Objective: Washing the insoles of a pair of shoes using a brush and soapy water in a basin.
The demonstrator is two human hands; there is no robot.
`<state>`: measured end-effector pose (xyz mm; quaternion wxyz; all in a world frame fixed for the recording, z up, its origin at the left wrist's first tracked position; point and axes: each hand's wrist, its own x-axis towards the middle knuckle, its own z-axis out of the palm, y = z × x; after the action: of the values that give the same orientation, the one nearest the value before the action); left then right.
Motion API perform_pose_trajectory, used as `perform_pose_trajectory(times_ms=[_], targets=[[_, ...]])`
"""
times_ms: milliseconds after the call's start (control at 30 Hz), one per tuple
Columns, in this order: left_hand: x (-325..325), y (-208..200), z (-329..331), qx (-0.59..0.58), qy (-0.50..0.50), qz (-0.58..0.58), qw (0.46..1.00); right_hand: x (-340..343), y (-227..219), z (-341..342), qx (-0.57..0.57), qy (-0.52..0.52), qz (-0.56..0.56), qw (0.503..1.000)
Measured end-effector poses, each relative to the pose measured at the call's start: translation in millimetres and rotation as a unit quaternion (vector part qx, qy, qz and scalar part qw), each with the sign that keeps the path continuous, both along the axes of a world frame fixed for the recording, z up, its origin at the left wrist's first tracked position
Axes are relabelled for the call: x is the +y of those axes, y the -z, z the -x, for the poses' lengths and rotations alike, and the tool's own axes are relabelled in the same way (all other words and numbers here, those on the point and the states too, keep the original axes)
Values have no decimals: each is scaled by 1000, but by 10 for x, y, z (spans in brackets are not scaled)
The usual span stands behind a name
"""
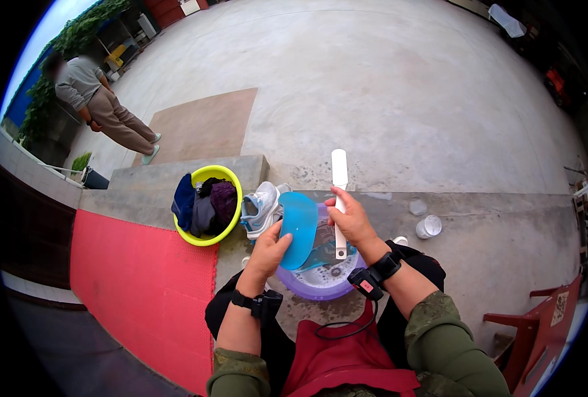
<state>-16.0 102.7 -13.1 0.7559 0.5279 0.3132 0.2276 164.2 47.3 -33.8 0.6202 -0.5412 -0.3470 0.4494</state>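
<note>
My left hand (pixel 271 250) grips a smooth, flat blue piece with rounded ends (pixel 299 228), roughly sole-shaped; its exact kind is unclear. In my right hand (pixel 353 221) is a white long-handled brush (pixel 339 171), head up, with a hole at the handle's lower end. Its bristles do not show. Both are held above a purple basin (pixel 320 292) of sudsy water between my knees. Another blue thing (pixel 333 253) lies in the water, partly hidden by the brush handle. A pair of white and grey sneakers (pixel 261 206) stands just left of the basin.
A yellow-green tub (pixel 237 218) of dark clothes stands on the left, by a red mat (pixel 141 284). On the right are a white tub (pixel 429 227), a clear round lid (pixel 417 208) and a red wooden stool (pixel 539 331). A person (pixel 102 99) stands far left.
</note>
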Motion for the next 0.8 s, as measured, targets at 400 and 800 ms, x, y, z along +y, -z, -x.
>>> perform_pose_trajectory(times_ms=[400, 800], targets=[[-85, 320, 67, 7, 22, 19, 1000, 18, 514, 260, -118, -22, 28, 992], [371, 618, 436, 228, -104, -207, 946, 122, 560, 605, 3, -65, 57, 996]])
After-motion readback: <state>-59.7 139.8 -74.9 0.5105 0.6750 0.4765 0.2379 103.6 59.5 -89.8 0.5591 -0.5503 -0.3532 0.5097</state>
